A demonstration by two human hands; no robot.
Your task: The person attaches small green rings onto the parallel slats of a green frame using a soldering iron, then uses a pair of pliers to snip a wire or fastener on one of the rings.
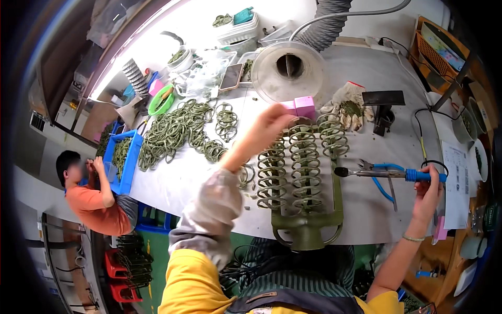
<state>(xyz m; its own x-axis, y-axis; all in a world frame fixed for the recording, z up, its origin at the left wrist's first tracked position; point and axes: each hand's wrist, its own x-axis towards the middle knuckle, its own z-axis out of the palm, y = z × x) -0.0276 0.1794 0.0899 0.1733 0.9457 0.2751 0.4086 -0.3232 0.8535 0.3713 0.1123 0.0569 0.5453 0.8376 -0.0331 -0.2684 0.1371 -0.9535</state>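
Note:
My left hand [265, 128] reaches over the far end of a dark-green frame [337, 196], its fingers closed on a pink block [303, 106]. Rows of green coiled rings [306, 172] stand along the frame, whose thick neck points toward me. At the right, my right hand [430, 191] is wrapped round the blue handle of a soldering iron [405, 175]. The iron's dark tip points left, beside the frame's right bar. Pliers with blue handles [384, 183] lie on the table under the iron.
A heap of green rings [172, 131] covers the left of the table. A clear funnel hood [261, 70] on a grey hose stands at the back. A work glove [349, 102] and a black stand [384, 112] are at the back right. Another person [97, 199] sits at far left.

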